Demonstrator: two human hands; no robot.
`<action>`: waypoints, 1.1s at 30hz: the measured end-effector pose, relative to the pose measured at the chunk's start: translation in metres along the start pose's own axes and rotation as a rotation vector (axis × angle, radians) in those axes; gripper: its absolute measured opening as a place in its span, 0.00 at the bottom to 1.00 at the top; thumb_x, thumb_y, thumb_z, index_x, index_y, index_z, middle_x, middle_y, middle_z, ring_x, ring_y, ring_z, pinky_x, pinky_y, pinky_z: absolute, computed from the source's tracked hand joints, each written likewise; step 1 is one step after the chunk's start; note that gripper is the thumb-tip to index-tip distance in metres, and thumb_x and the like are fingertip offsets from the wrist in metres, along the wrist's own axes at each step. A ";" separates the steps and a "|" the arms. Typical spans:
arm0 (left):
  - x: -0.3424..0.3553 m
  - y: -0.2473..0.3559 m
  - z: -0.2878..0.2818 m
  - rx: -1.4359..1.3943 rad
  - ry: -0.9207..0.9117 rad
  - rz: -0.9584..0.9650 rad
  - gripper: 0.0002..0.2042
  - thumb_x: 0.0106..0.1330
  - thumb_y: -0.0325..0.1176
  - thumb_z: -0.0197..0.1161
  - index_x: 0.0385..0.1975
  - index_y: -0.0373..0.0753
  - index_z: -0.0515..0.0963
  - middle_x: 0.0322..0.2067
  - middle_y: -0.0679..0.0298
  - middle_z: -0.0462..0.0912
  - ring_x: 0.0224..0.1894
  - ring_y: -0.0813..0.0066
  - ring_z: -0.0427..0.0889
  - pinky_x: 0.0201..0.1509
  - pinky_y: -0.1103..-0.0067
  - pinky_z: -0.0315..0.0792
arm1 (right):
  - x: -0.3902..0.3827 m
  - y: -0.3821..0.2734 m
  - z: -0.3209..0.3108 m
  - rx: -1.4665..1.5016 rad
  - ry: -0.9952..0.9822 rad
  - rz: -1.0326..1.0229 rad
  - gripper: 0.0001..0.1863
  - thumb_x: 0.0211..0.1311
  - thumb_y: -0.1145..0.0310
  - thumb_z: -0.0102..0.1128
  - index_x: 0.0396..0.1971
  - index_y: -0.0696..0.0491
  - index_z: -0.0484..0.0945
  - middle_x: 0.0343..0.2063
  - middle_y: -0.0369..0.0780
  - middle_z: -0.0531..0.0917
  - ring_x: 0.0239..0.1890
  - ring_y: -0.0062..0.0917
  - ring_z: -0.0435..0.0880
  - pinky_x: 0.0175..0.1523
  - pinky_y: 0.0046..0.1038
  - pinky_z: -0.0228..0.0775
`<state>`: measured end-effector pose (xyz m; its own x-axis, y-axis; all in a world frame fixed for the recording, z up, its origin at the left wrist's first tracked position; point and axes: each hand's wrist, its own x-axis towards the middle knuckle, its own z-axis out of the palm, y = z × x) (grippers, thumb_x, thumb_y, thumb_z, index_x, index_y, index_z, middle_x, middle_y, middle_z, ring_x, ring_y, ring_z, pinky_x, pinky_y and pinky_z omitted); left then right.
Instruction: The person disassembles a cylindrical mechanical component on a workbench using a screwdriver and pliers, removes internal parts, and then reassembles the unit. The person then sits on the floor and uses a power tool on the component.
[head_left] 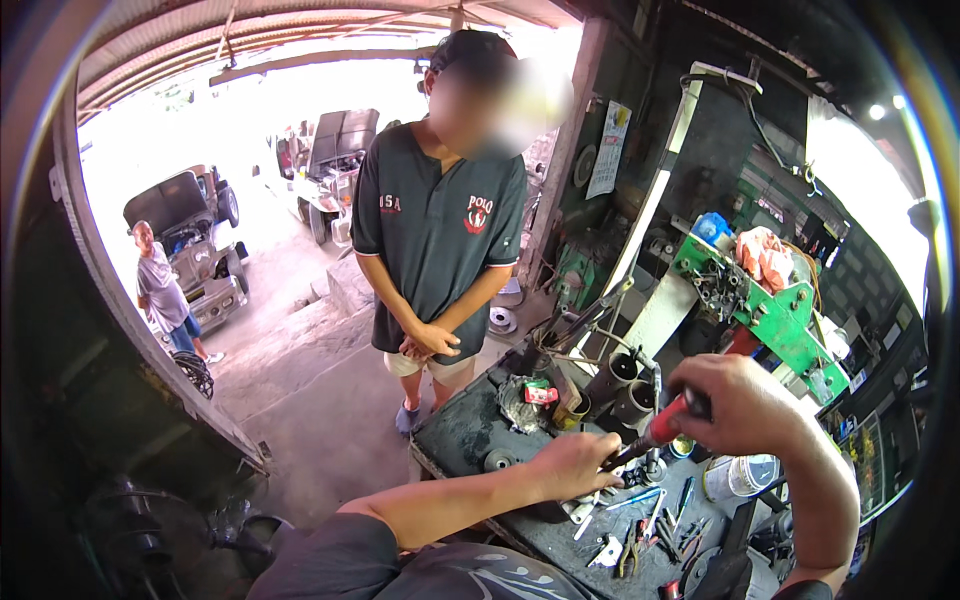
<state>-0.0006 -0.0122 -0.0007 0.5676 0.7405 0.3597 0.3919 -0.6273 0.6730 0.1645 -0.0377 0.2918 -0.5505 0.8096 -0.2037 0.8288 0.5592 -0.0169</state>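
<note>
My right hand (730, 395) grips a red and black handled screwdriver (662, 428), its dark shaft slanting down to the left toward my left hand (580, 462). My left hand has its fingers closed around a small metal part at the shaft's lower end, low over the dark workbench (462, 430); fingers hide most of that part. Pliers (628, 550), wrenches and other hand tools lie just below and right of my hands. Metal cylinders (612, 378), small cans and a round metal piece (500, 460) sit around them on the bench.
A person (440, 240) stands across the bench, hands clasped. Another person (160, 280) stands outside near vehicles (190, 255) with raised hoods. A green machine (800, 330) holding rags and parts rises at right. A white bucket (725, 478) is at the bench's right. A doorway frame edges the left.
</note>
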 end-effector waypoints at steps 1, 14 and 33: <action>-0.005 0.003 0.004 -0.049 0.062 0.051 0.23 0.71 0.48 0.75 0.55 0.39 0.78 0.40 0.48 0.90 0.45 0.41 0.89 0.48 0.54 0.82 | -0.003 -0.001 0.000 0.059 0.077 -0.083 0.32 0.62 0.57 0.80 0.62 0.54 0.81 0.47 0.50 0.86 0.49 0.47 0.90 0.55 0.42 0.83; 0.005 -0.004 -0.001 -0.082 0.053 0.123 0.20 0.73 0.43 0.74 0.54 0.36 0.80 0.38 0.47 0.90 0.44 0.43 0.91 0.46 0.56 0.84 | -0.007 -0.001 -0.008 0.041 0.055 -0.154 0.38 0.60 0.54 0.82 0.66 0.56 0.77 0.52 0.49 0.86 0.54 0.47 0.89 0.55 0.44 0.83; 0.002 -0.007 0.002 -0.118 0.227 0.187 0.17 0.72 0.40 0.75 0.52 0.38 0.82 0.33 0.47 0.89 0.39 0.41 0.89 0.42 0.55 0.82 | -0.001 0.009 -0.005 0.084 0.155 -0.199 0.33 0.58 0.54 0.82 0.58 0.56 0.82 0.48 0.50 0.87 0.51 0.46 0.89 0.54 0.41 0.83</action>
<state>-0.0010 -0.0068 -0.0055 0.4406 0.6579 0.6108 0.2017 -0.7355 0.6468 0.1720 -0.0329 0.2965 -0.7066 0.7067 -0.0364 0.7048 0.6984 -0.1244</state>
